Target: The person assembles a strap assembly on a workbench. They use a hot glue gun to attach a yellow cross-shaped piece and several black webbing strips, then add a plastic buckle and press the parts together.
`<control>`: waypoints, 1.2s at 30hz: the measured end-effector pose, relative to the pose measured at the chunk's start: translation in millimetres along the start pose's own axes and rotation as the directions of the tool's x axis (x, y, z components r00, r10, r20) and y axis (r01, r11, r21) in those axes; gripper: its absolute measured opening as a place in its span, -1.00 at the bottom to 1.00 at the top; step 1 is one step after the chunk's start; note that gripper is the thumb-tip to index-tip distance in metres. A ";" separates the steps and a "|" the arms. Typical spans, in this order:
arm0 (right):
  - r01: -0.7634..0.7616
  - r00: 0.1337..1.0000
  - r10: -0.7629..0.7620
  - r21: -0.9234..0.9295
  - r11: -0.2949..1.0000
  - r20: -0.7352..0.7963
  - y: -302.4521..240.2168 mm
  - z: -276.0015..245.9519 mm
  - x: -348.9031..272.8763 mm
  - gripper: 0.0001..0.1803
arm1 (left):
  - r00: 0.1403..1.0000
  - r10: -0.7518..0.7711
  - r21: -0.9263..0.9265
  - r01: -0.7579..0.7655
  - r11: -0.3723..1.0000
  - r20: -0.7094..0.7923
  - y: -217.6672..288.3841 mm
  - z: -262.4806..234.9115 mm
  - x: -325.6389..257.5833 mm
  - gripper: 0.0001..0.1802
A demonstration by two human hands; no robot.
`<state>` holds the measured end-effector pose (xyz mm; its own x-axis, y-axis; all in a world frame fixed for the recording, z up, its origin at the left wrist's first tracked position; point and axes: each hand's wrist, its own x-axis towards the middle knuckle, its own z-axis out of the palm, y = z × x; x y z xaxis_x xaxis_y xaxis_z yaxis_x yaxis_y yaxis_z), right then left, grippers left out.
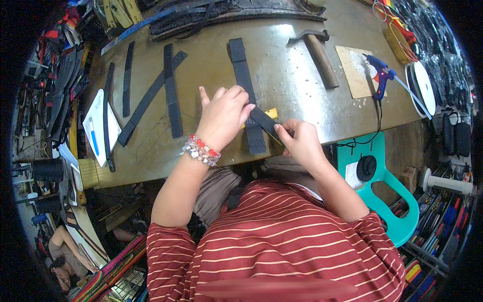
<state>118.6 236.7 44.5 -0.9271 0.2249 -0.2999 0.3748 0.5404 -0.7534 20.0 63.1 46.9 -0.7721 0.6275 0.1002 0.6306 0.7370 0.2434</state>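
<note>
A wide black strap [243, 75] lies lengthwise on the table in front of me. Across it runs a shorter black strap piece [263, 122], slanting between my hands. My left hand [224, 113], with a beaded bracelet at the wrist, has its fingers bent and thumb pressed at the upper end of the short piece; its little-finger side is raised. The thumb and fingers of my right hand [300, 141] pinch the other end, near the table's front edge. Something flat and yellow [271, 113], perhaps a ruler, shows partly from under the straps.
Several black straps [172, 95] lie to the left, beside white paper with a blue pen [94, 136]. A hammer [321, 58] and a blue glue gun [381, 75] on cardboard are at the right. A green chair [397, 201] stands by the table; another person [68, 251] is at lower left.
</note>
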 end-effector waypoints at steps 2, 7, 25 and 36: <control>-0.004 1.000 0.003 -0.022 1.000 -0.009 -0.8 0.2 -0.3 -0.66 | 1.000 -0.021 0.009 0.021 1.000 0.001 3.2 -0.5 1.8 -0.75; -0.015 1.000 0.013 -0.051 0.999 -0.023 -0.3 2.8 0.9 -0.67 | 0.998 -0.055 0.035 0.055 0.998 -0.001 8.6 -0.7 5.6 -0.72; 0.159 0.970 -0.209 -0.317 0.935 -0.129 -4.3 10.8 -3.2 -0.77 | 0.997 -0.073 0.117 0.072 0.991 0.003 12.2 0.4 11.8 -0.72; 0.582 0.777 -0.627 -0.433 0.688 0.048 -7.7 26.8 17.2 -0.63 | 0.994 -0.104 0.134 0.101 0.986 0.020 13.7 4.2 11.4 -0.71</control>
<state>99.5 214.6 29.5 -0.9560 -0.2028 0.2118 -0.2785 0.8541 -0.4393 20.2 81.4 47.3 -0.8321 0.5519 0.0553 0.5543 0.8236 0.1204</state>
